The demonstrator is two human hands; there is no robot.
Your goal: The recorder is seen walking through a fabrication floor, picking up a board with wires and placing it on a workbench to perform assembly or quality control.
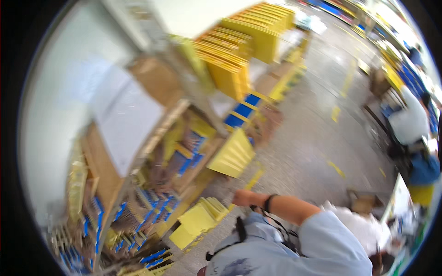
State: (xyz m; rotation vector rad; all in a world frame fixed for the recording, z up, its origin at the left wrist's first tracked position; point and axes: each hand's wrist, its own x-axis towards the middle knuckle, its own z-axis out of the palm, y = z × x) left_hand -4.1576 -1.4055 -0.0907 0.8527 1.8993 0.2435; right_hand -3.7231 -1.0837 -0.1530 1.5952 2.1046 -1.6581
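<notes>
My right hand point(244, 198) reaches across in front of my body, at the end of a bare forearm with a dark band at the wrist. Motion smears its fingers, and nothing it might hold can be made out. Nearest to it are a yellow ridged piece point(232, 154) at the bench edge and a stack of yellow folded pieces point(198, 221) lower down. My left hand does not show; only a sliver of skin appears at the lower edge, beside my light blue shirt point(258, 257).
On the left stands a wooden rack point(159, 152) with blue-edged parts and a white paper sheet point(126, 117) on top. Rows of yellow panels point(221, 64) fill the bench beyond. A seated person point(410, 119) works at the right. Yellow tape lines mark the grey floor point(304, 133).
</notes>
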